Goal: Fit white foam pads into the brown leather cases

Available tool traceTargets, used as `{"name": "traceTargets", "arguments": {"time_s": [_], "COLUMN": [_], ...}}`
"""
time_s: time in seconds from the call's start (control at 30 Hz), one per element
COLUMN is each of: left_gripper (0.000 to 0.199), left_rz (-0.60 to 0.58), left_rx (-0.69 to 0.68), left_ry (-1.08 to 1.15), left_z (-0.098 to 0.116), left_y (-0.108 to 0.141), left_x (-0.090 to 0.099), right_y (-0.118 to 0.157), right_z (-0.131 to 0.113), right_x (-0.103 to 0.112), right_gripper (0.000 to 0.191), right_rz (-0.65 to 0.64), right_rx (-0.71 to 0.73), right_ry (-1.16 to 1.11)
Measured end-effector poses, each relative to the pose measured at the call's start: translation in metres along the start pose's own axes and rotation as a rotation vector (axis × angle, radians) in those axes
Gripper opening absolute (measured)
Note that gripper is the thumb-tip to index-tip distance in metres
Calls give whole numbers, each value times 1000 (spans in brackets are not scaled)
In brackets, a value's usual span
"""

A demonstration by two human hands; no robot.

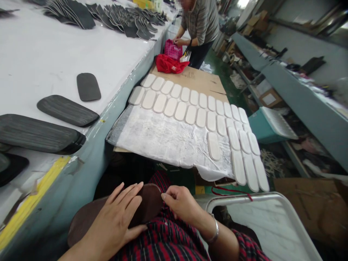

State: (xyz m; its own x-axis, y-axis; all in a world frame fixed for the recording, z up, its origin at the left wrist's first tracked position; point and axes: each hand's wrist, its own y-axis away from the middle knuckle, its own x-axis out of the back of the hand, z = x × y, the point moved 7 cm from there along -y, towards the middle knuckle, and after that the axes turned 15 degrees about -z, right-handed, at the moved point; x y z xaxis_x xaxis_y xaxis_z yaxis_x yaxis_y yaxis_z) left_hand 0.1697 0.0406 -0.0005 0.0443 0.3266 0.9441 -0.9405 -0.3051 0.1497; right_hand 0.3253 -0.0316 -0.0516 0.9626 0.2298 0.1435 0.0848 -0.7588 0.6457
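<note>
A dark brown, round-ended flat piece (148, 204) lies across my lap on red and black striped cloth (163, 241). My left hand (116, 214) rests flat on top of it, fingers stretched and a little apart. At the piece's right end is my right hand (183, 204), its fingers curled in and the thumb pressed toward them by the edge. Whatever may be between those fingertips is hidden. Part of the brown piece is covered by my left hand and forearm.
Rows of white oval pieces (181, 110) lie on a low, white-covered board (163, 134) ahead. Dark oval pieces (67, 110) sit on the white table (40, 54) to my left. A metal-framed chair (282, 197) stands at right. Beyond, a person (202, 25) handles a pink bag (172, 50).
</note>
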Motion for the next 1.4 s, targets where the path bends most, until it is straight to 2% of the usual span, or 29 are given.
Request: {"name": "traceTargets", "arguments": {"time_s": [0.3,0.47,0.77,0.87,1.0,1.13,1.23,1.4], "left_gripper": [45,45,47,43,27,33,37,35], "left_rz": [-10,24,-39,-14,50,44,47,45], "left_rx": [58,82,134,98,-22,-156,-191,-191], "left_ry": [30,72,131,70,-22,-75,-138,-128], "left_z": [-1,-2,-4,4,23,39,44,43], "left_y": [-4,-2,-6,-3,7,14,17,20], "left_x": [-3,-2,-2,0,2,-2,-2,-3], "right_y": [-2,-4,-7,-5,0,4,4,-6], "right_z": [-2,-6,-4,-8,-14,-23,-23,-2], "right_x": [-12,-11,-11,-9,-7,-4,-3,-11], "right_gripper": [22,18,21,22,22,24,26,30], "right_rz": [-80,-62,-59,-40,-27,-2,-3,-133], "right_rx": [8,19,42,65,74,122,132,63], "right_ry": [-199,-185,-139,-65,15,157,235,11]}}
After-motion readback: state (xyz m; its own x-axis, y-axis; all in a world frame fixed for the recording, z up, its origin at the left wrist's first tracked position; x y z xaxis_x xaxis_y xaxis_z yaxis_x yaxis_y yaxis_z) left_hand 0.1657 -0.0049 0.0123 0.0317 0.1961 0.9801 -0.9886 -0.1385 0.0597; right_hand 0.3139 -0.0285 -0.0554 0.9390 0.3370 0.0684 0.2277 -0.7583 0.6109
